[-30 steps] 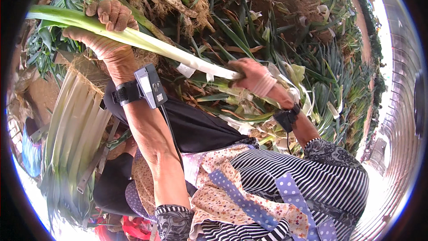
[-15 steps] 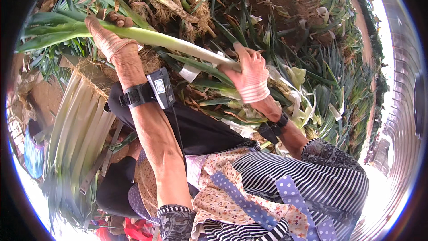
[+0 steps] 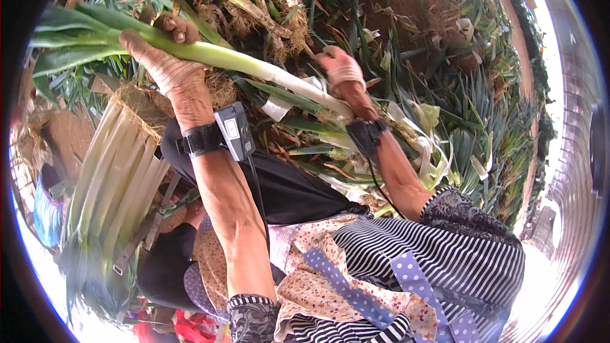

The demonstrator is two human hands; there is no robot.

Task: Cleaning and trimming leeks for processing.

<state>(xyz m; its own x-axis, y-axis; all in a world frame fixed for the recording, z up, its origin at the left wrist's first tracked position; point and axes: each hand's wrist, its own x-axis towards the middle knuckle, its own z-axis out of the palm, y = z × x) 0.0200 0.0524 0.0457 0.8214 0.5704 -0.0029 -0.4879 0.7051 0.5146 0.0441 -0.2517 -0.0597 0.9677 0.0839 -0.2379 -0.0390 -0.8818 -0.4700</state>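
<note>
- Across the upper left of the frame, the leek (image 3: pixel 254 67) is lying aslant in my hold, green leaves fanning toward the left edge, white shank sloping down to the centre.
- With my left hand (image 3: pixel 168 67) I am gripping it where white passes into green, thumb and fingers wrapping round; this is probably steadying it by its sturdy middle while leaving the white length bare.
- At upper centre my right hand (image 3: pixel 343 67) is hovering just above the shank's lower end, fingers curling; it is blurring, so I cannot tell whether they are pinching anything.
- Along the top, rooty leeks (image 3: pixel 244 6) are lying near my left hand, seemingly placed within easy reach.
- At left, a bundle (image 3: pixel 105 178) is resting with roots up and leaves hanging down, its shanks lining up side by side, presumably to keep it tidy.
- Right of centre, pale scraps (image 3: pixel 435 152) are lying among dark leaves (image 3: pixel 470 98), apart from the bundle.
- On my left wrist I am wearing a grey device (image 3: pixel 235 132), likely strapped there to leave my palm free.
</note>
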